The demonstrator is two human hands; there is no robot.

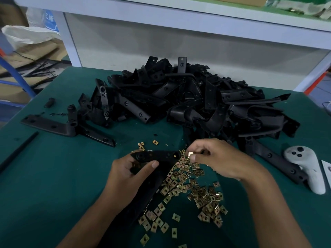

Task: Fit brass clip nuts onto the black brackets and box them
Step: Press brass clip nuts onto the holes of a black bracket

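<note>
My left hand (129,171) grips a black bracket (157,155) near the middle of the green table, its upper arm pointing right. A brass nut shows at that arm's tip. My right hand (220,158) pinches one brass clip nut (191,155) between thumb and forefinger, just right of the bracket's tip. Below both hands lies a loose scatter of brass clip nuts (195,190). A big heap of black brackets (188,97) fills the table's far side.
A single black bracket (59,127) lies flat at the left, a thin black rod (18,151) beside it. A white hand controller (304,167) rests at the right edge on another bracket. A white shelf frame (161,18) stands behind the table (53,185).
</note>
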